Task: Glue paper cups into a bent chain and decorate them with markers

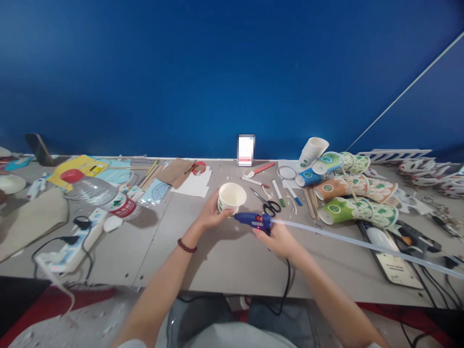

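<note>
My left hand is closed around a white paper cup with a green mark on its side, its open mouth facing up toward me. In my right hand is a blue hot glue gun with a small red light. Its nozzle points left and reaches the lower side of the cup, close to my left thumb; whether it touches cannot be made out. A long translucent glue stick runs out of the gun's back to the right. Black-handled scissors lie just behind the gun.
Markers, a red-handled tool and paper scraps lie behind my hands. Decorated cup rolls and stacked cups stand right. A plastic bottle and power strip are left. A black cord hangs over the front edge.
</note>
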{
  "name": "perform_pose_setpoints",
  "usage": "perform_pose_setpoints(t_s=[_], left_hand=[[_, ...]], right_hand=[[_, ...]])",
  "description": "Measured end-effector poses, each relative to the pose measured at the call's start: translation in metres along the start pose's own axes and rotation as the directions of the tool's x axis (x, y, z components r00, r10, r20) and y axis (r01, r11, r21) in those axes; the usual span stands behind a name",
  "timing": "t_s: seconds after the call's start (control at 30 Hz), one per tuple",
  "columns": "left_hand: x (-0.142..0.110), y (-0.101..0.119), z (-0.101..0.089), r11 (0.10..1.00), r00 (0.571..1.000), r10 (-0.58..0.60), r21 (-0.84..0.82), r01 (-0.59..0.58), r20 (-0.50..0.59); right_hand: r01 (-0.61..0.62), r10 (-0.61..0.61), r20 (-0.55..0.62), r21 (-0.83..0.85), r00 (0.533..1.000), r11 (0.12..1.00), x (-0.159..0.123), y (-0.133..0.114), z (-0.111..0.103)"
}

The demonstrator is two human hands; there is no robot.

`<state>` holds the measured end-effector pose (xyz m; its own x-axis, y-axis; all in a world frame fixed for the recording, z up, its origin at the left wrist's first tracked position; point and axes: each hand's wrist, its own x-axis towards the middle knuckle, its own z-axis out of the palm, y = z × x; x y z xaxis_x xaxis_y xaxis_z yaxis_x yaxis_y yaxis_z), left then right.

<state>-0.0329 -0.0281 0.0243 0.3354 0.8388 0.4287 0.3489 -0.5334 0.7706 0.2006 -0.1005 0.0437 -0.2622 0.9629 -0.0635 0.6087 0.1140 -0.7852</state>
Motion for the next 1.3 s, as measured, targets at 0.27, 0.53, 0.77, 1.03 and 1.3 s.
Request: perform_pose_setpoints(t_s=[0.27, 0.53, 0.77, 1.03, 1.3], left_hand=[[0.000, 0.000, 0.000, 1.000, 1.000, 0.008, -0.014, -0.008, -0.005], [-0.002, -0.009, 0.003, 0.997, 0.998, -0.056, -0.048, 0.055, -0.031], [-0.001, -0.009, 0.008, 0.980, 0.990, -0.124, -0.164, 0.113, -0.062], [-0.002, -0.010, 0.012, 0.973, 0.978, -0.179, -0.166, 0.160, -0.106], [-0.002, -0.012, 0.012, 0.973, 0.973, -0.192, -0.156, 0.171, -0.132]], right_hand=[[-0.004, 0.004, -0.010, 0.003, 1.000, 1.000, 0.000, 0.001, 0.002], [0.029, -0.033, -0.062, -0.067, 0.998, 0.997, -0.001, 0.007, 0.006], [0.103, -0.123, -0.132, -0.145, 0.984, 0.984, -0.003, 0.006, 0.006], [0.135, -0.156, -0.096, -0.199, 0.983, 0.971, -0.004, 0.006, 0.003], [0.135, -0.162, -0.147, -0.175, 0.976, 0.975, -0.005, 0.012, 0.004]])
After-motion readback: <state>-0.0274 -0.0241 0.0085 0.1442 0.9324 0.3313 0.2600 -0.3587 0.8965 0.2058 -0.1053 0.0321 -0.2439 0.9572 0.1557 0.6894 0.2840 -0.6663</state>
